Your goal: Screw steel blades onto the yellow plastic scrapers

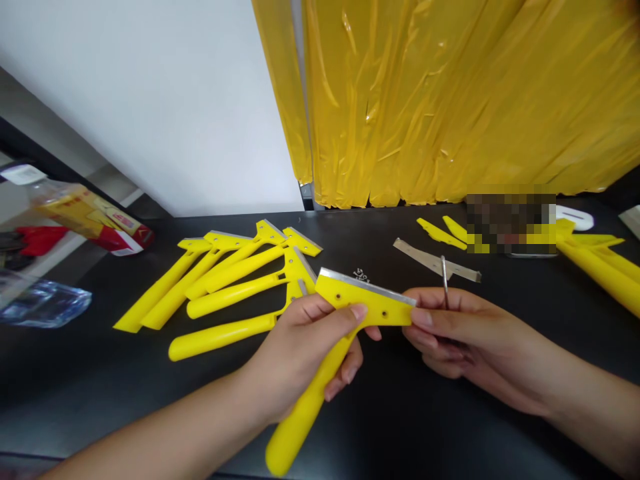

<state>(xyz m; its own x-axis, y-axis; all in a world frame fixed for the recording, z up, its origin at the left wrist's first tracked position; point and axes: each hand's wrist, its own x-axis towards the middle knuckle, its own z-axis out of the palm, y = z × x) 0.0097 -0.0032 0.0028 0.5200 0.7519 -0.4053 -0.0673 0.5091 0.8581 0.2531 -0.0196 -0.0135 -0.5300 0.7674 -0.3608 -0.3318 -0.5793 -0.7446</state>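
My left hand (305, 347) grips a yellow plastic scraper (350, 313) just below its head, handle pointing down toward me. A thin metal blade runs along the top edge of the head, and small holes show in its face. My right hand (450, 330) touches the right end of the scraper head with its fingertips and also holds a thin metal tool (444, 280) that sticks up between the fingers. Both hands hover above the black table (400, 413).
Several finished yellow scrapers (235, 280) lie in a row at the left. A loose metal blade strip (435, 260) and yellow parts (443, 232) lie behind my right hand. More yellow handles (600, 263) sit at far right. A bottle (85, 213) and clear plastic bag (40, 303) are at left.
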